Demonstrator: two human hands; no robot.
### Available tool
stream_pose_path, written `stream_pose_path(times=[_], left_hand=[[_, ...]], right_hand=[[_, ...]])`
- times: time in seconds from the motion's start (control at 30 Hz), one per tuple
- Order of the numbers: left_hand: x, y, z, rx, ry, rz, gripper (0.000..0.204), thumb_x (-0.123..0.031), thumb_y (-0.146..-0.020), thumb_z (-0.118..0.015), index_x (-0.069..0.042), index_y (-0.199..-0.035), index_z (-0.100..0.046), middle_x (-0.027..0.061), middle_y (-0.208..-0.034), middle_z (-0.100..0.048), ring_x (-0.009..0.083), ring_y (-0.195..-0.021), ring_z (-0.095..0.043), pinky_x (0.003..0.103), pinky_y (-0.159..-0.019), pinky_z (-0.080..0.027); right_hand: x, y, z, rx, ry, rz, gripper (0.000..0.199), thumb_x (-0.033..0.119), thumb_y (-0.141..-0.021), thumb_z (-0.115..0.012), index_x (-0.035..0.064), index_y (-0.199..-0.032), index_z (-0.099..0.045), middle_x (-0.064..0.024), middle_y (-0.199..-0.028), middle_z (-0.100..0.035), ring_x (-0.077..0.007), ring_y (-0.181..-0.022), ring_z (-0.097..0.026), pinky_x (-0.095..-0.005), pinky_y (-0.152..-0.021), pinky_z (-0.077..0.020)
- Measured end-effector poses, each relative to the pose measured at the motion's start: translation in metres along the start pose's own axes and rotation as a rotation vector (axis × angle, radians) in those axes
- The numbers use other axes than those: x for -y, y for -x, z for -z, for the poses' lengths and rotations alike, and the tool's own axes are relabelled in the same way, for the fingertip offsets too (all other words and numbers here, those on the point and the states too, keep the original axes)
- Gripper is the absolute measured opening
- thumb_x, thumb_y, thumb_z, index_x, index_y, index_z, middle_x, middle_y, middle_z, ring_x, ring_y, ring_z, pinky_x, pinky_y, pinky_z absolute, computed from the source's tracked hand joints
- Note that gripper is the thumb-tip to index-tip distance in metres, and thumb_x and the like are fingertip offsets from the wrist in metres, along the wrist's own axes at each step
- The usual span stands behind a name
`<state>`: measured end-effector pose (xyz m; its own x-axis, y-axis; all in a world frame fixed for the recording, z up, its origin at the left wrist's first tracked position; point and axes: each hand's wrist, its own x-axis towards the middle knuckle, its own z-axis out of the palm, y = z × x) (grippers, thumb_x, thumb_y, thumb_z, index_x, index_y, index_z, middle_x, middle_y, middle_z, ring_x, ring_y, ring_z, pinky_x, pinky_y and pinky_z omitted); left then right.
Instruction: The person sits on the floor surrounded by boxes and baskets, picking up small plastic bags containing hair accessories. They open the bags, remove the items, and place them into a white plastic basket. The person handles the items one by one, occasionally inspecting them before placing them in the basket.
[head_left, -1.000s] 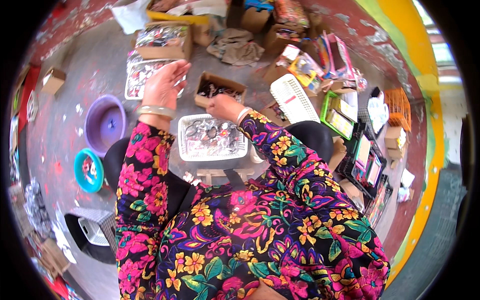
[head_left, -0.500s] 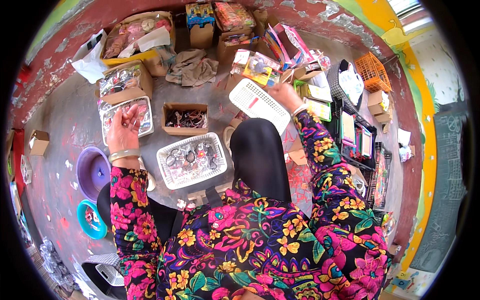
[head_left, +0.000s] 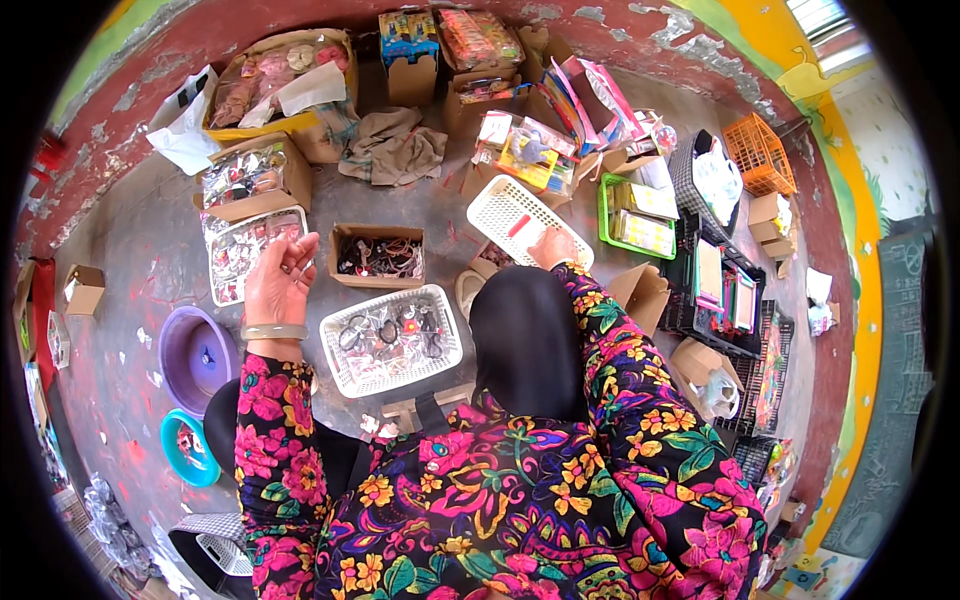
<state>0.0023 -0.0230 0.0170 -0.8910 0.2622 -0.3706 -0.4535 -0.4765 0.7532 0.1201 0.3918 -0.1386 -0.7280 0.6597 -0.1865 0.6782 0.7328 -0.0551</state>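
Observation:
My left hand point(head_left: 280, 285), a pale bangle on its wrist, is raised with fingers apart and nothing in it. It hovers between a white tray of clear packets point(head_left: 216, 290) and a white basket of wrapped hair accessories point(head_left: 340, 372). My right hand point(head_left: 552, 248) reaches forward with its fingers curled over the near rim of a flat white slatted basket point(head_left: 505, 210). A small red item lies in that basket. A brown cardboard box of dark trinkets point(head_left: 378, 235) sits between my hands. My floral sleeves and black-clad knee fill the lower part of the view.
On the floor stand a purple basin point(head_left: 195, 355) and a teal bowl point(head_left: 185, 445) at the left. A green basket point(head_left: 603, 215), an orange crate point(head_left: 760, 155) and black crates point(head_left: 690, 300) are at the right. Cardboard boxes of goods and a crumpled cloth point(head_left: 395, 150) line the red wall.
My right hand moved from the small cardboard box out to the white slatted basket on the right. My left hand drew back from the far tray toward me. The view swung right.

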Motion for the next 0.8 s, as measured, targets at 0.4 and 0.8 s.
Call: stream_pose_path(times=[0.4,0.8], left_hand=[[0.008,-0.003,0.010,0.021,0.020,0.021,0.015,-0.021,-0.085,-0.053,-0.009,-0.077,-0.055,0.0101,-0.087,-0.065,0.0155,-0.080,-0.060,0.027,-0.067,-0.042],[0.005,0.001,-0.017,0.302,0.167,0.061,0.034,-0.028,-0.086,-0.053,-0.003,-0.110,-0.050,0.0127,-0.110,-0.056,0.0207,-0.099,-0.055,0.033,-0.084,-0.044]], right_hand=[[-0.014,-0.016,0.026,0.116,-0.303,0.123,0.029,0.024,-0.060,-0.069,0.0016,-0.078,-0.063,-0.0166,-0.072,-0.062,-0.0294,-0.069,-0.061,-0.0364,-0.066,-0.0469],[0.228,0.106,0.177,0.723,-1.571,0.448,0.014,0.008,-0.078,-0.063,-0.0008,-0.089,-0.058,-0.0055,-0.079,-0.061,-0.0124,-0.068,-0.058,-0.0250,-0.061,-0.0473]])
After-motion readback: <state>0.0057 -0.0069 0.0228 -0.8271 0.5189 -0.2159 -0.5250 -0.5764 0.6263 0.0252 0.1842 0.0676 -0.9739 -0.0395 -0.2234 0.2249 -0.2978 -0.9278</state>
